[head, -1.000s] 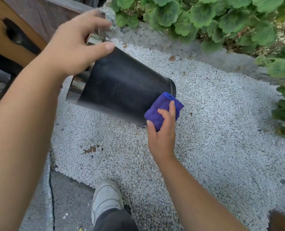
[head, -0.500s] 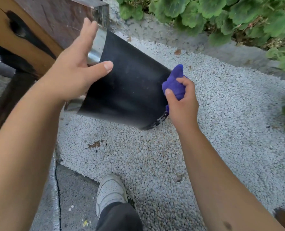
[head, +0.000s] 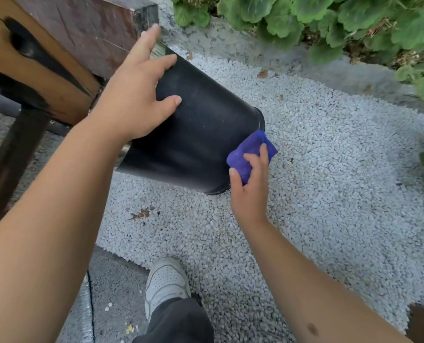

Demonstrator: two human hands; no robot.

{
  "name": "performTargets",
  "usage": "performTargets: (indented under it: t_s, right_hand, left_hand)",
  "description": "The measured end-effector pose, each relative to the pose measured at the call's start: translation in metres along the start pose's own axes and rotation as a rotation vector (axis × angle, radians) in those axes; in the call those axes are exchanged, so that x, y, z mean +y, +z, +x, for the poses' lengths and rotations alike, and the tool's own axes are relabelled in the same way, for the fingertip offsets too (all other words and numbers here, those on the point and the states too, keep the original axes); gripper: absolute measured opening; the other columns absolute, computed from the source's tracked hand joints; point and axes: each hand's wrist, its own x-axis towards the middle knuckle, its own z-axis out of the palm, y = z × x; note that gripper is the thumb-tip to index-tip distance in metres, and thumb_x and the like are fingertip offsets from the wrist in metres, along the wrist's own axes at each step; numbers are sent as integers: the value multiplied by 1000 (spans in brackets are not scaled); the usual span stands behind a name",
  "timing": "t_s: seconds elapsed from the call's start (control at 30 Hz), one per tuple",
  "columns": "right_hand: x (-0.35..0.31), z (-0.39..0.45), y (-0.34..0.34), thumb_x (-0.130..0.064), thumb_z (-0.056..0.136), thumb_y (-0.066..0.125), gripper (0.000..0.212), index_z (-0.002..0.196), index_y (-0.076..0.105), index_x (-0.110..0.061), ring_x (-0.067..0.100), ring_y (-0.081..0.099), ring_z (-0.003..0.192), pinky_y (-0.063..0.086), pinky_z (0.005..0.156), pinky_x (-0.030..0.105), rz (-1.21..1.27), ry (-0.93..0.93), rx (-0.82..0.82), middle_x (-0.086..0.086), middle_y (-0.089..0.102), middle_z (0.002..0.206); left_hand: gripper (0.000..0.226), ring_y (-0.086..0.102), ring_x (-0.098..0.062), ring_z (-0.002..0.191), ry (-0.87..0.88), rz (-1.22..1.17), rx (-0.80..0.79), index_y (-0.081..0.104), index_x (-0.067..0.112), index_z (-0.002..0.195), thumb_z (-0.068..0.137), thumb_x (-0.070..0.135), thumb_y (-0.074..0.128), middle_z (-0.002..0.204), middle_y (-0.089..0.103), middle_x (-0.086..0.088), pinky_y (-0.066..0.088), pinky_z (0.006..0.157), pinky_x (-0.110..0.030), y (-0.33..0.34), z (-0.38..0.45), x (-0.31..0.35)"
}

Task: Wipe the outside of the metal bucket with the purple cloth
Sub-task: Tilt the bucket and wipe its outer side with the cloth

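A black metal bucket is held on its side in the air above white gravel, its base pointing right and its shiny rim toward the upper left. My left hand grips the bucket near the rim, fingers spread over its upper wall. The bunched purple cloth is in my right hand, pressed against the lower edge of the bucket's base. The bucket's opening is hidden behind my left hand.
A thick wooden bench or beam stands at the upper left, close to the bucket's rim. White gravel covers the ground, green leafy plants line the far edge, and my white shoe is at the bottom.
My right hand has slid the cloth from the upper edge of the bucket's base down to its lower edge. My left hand has shifted its grip on the bucket near the rim.
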Motion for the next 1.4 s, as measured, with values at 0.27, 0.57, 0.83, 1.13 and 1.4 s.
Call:
performTargets:
  t_s: [0.27, 0.57, 0.83, 1.13, 1.4]
  right_hand:
    - [3, -42, 26, -4, 90, 63, 39, 112, 41, -29, -5, 27, 128, 43, 89, 26, -67, -33, -123, 2, 5, 161]
    - [4, -8, 28, 4, 84, 65, 43, 110, 43, -22, -25, 10, 130, 23, 92, -4, -22, -85, -139, 6, 17, 158]
    - [-3, 38, 7, -8, 83, 64, 38, 103, 48, -36, -28, 29, 121, 25, 94, 0, 166, 60, -204, -23, 26, 147]
    - [9, 67, -27, -25, 87, 64, 41, 91, 47, -63, 10, 50, 122, 42, 106, 38, 150, 252, -257, -13, 44, 144]
    - [10, 25, -12, -24, 91, 63, 31, 112, 48, -42, -7, 38, 124, 24, 89, -5, 104, 266, -88, -10, 37, 154]
  left_hand:
    - [67, 17, -12, 150, -37, -161, 22, 48, 16, 145, 85, 36, 70, 166, 14, -7, 23, 117, -24, -7, -5, -19]
    - [99, 26, 19, 137, -151, -442, 45, -1, 5, 156, 88, 26, 67, 147, 22, 47, 25, 105, -2, 17, -83, -58]
    - [99, 14, 30, 131, -193, -436, 14, 3, 22, 158, 83, 44, 63, 155, 13, 35, 18, 104, 2, 10, -65, -44]
    - [87, -5, -8, 151, 10, -434, -86, 15, 7, 157, 91, 45, 57, 164, -6, -12, 7, 120, -18, 15, -57, -7]
    - [80, -5, -15, 152, -57, -405, -55, 14, 16, 158, 93, -4, 57, 167, -6, -6, 44, 82, -7, 26, -63, 9]
